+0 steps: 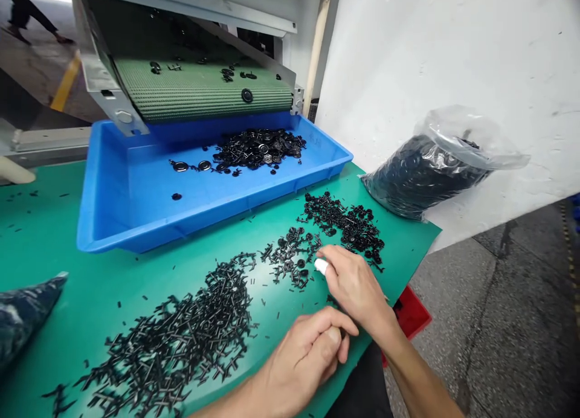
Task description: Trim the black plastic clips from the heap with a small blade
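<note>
My right hand (356, 283), with a white cover on one fingertip, reaches over the green table beside a small group of black parts (294, 252). Its fingers are bent together, and what they hold, if anything, is hidden. Nearer to me, my left hand (312, 351) is curled with thumb and fingers closed, a bit of something dark showing between them. A large pile of thin black branched pieces (190, 327) spreads to the left of my hands. Small round black parts (348, 225) lie in another pile beyond my right hand.
A blue tray (217, 209) with black parts stands under a green conveyor belt (199, 98). Filled plastic bags sit at right (421, 170) and left (27, 315). A red bin (412, 312) is below the table's right edge. A person's legs show top left.
</note>
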`<control>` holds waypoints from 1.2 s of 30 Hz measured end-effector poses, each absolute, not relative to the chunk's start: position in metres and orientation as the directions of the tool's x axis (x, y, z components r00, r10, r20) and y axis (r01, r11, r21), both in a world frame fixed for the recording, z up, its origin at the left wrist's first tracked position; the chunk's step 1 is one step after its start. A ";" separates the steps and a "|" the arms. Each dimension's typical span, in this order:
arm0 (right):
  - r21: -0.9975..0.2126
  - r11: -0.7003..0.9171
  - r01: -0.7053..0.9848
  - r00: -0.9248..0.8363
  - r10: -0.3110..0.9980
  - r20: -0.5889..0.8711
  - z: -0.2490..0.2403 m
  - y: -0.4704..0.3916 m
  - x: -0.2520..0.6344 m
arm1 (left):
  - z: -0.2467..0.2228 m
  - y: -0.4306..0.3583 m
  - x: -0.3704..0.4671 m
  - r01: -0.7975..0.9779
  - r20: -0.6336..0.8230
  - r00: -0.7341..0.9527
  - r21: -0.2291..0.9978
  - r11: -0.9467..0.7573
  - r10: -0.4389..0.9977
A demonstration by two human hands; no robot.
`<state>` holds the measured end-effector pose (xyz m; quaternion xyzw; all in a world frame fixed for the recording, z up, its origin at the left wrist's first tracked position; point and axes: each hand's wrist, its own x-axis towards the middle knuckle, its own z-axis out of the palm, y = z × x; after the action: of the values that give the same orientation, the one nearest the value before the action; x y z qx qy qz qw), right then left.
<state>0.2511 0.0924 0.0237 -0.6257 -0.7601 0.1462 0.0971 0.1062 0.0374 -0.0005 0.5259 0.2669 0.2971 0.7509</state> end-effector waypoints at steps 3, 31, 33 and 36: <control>-0.378 0.271 0.885 -0.311 0.949 -0.048 0.025 0.099 0.247 | -0.004 0.038 0.111 -0.251 -0.136 0.698 0.873 0.418 0.703; -0.716 0.273 0.643 -0.215 0.961 0.174 0.022 0.036 0.257 | -0.004 0.052 0.114 -0.562 -0.355 0.318 0.676 0.477 0.879; -0.703 0.273 0.656 -0.208 0.962 0.180 0.021 0.034 0.263 | -0.004 0.053 0.113 -0.555 -0.359 0.325 0.677 0.484 0.875; -0.656 0.213 0.724 -0.172 0.977 0.127 0.022 0.030 0.265 | -0.005 0.054 0.112 -0.547 -0.356 0.335 0.681 0.488 0.872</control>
<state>0.2648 0.0300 0.0219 -0.5829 -0.7295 0.2319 0.2726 0.1123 0.0541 -0.0047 0.2275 0.3581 0.4522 0.7846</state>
